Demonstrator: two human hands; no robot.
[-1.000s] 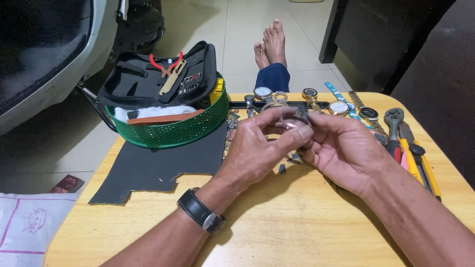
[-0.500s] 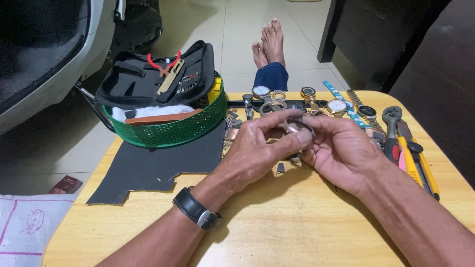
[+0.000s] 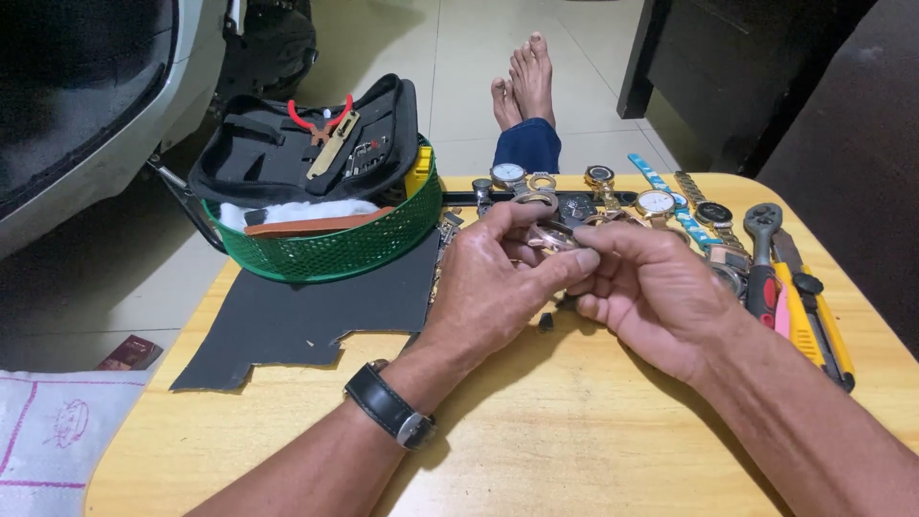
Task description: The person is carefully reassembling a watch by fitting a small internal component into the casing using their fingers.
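Both hands meet over the middle of a round wooden table (image 3: 536, 450). My left hand (image 3: 498, 287), with a black watch on its wrist, and my right hand (image 3: 656, 282) pinch a small rose-gold wristwatch (image 3: 548, 236) between their fingertips. Most of the watch is hidden by the fingers. A tiny dark part (image 3: 546, 322) lies on the table just below the hands.
A green mesh basket (image 3: 335, 249) holds a black tool case with red pliers (image 3: 321, 120). It stands on a black mat (image 3: 306, 321). Several watches (image 3: 656, 203) line the far edge. A ratchet and screwdrivers (image 3: 795, 287) lie at right. A person's bare feet (image 3: 522, 81) rest beyond.
Both hands stay together on the watch, and the fingers have shifted slightly around it. The view has moved a little.
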